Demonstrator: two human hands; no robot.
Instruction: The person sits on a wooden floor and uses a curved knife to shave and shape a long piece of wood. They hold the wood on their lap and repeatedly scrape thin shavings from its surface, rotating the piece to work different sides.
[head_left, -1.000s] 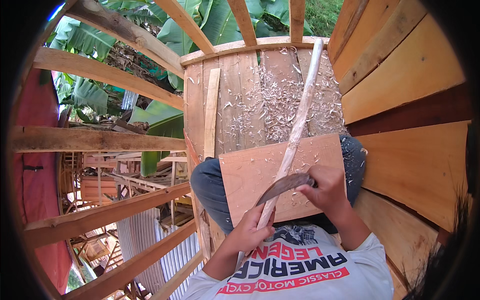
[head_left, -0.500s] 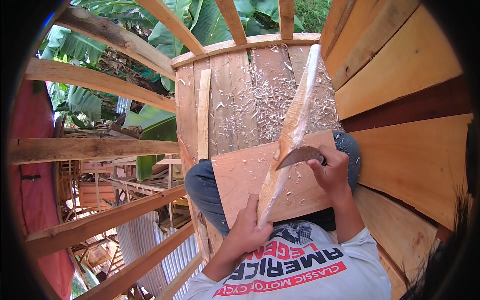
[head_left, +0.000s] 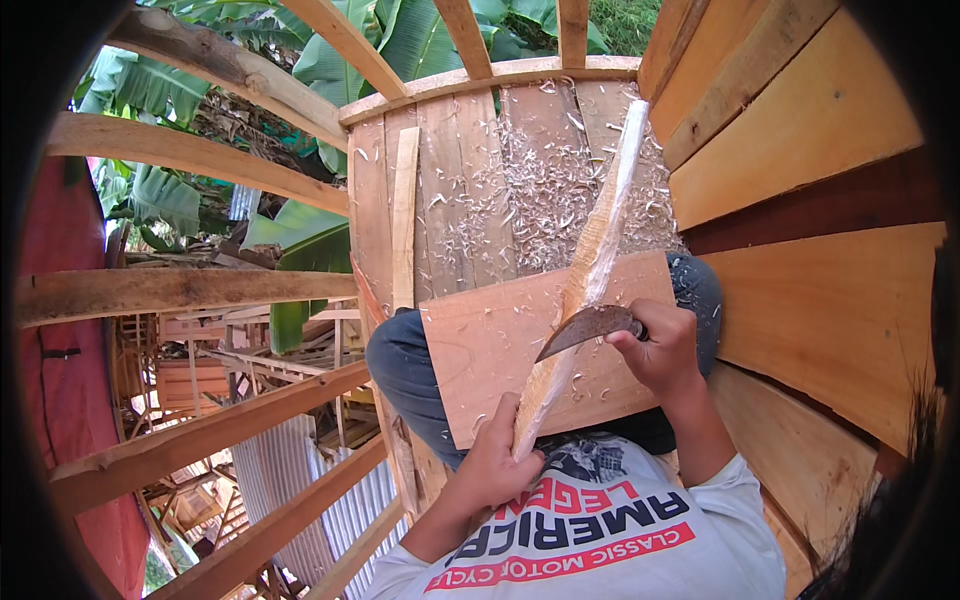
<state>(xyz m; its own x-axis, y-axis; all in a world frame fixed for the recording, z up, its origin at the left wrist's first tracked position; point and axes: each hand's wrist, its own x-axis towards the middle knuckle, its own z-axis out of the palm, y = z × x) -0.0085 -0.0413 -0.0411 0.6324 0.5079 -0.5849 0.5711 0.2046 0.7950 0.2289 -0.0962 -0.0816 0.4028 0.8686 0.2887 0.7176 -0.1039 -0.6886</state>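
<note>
Many shavings (head_left: 540, 212) around the stick (head_left: 592, 265)

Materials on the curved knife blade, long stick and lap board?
Knife blade: probably steel; dark, mottled, dull surface.
Long stick: wood, unfinished; pale cut face beside rough tan one.
Lap board: wood-faced, looks bare; flat, reddish-tan, faint grain. Solid or plywood, can't tell.

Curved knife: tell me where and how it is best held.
Probably by the handle, coming from the right: the curved blade tapers leftward to a point across the whittled stick, while the right-hand grip covers most of the handle.
</note>
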